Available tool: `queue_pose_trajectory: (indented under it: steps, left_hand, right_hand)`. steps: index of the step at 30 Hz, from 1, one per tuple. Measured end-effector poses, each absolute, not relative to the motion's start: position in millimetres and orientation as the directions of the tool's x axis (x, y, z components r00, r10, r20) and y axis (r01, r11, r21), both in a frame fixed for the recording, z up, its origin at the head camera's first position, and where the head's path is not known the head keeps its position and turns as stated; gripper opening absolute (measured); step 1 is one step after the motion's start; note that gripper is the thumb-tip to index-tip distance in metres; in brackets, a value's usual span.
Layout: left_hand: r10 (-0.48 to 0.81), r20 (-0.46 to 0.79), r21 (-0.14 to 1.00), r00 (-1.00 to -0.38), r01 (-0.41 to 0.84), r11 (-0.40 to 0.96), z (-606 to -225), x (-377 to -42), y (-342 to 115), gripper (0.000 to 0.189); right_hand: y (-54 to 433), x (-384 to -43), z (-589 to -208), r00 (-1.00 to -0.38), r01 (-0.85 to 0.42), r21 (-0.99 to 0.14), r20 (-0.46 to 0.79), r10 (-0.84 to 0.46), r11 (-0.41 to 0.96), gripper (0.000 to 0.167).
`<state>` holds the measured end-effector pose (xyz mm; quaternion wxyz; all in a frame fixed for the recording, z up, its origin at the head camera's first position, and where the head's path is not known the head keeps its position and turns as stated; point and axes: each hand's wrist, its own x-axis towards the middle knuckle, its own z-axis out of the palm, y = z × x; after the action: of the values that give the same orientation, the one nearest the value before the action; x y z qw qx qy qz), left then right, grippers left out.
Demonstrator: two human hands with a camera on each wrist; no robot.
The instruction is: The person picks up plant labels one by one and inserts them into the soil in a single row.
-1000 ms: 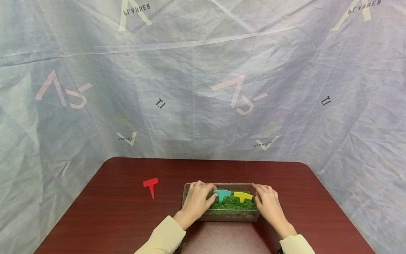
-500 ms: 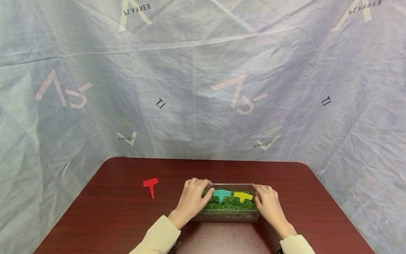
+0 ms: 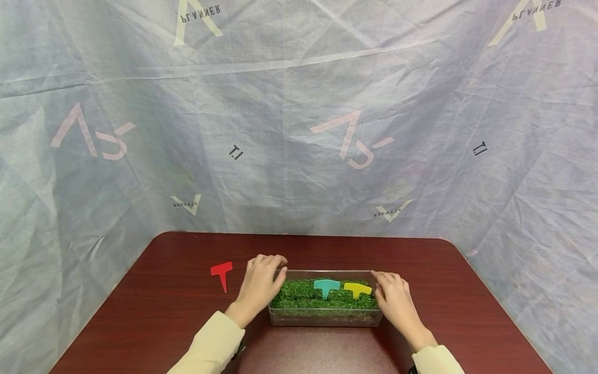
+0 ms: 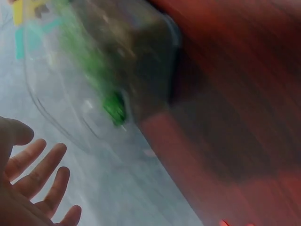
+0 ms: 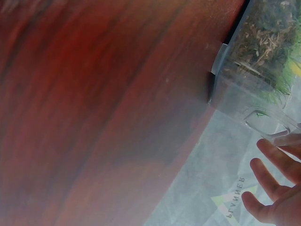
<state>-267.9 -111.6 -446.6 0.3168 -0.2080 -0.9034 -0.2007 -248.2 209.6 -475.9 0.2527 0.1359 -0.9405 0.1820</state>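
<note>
A clear plastic planter box [image 3: 327,318] with green grass [image 3: 299,297] over brown material stands on the table. Two T-shaped plant labels, one teal [image 3: 326,286] and one yellow [image 3: 357,289], stick upright in the grass. Past the box's left end is my left hand [image 3: 258,283], fingers spread and holding nothing; the left wrist view shows a gap between those fingers [image 4: 40,176] and the box. My right hand [image 3: 397,301] holds the rim of the right end wall, beside an oval cutout [image 5: 268,122]. A red plant label [image 3: 222,274] lies flat, left of my left hand.
The dark red wooden table [image 3: 177,322] has rounded far corners. A grey printed cloth [image 3: 299,171] hangs behind it and along both sides. Each arm has a cream sleeve [image 3: 210,337].
My left hand has drawn away leftward from beside the teal label, uncovering the grass and the box's left end. The right hand, box and labels stay where they were.
</note>
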Motion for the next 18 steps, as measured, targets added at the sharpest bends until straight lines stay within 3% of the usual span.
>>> queue_pose_trajectory:
  steps: [18]
  left_hand:
    - [0.063, 0.507, 0.284, -0.86, 0.236, 0.929, -471, -292, -183, 0.018]
  right_hand:
    - [210, -249, -476, -0.839, -0.347, -0.269, 0.517, -0.169, 0.898, 0.035]
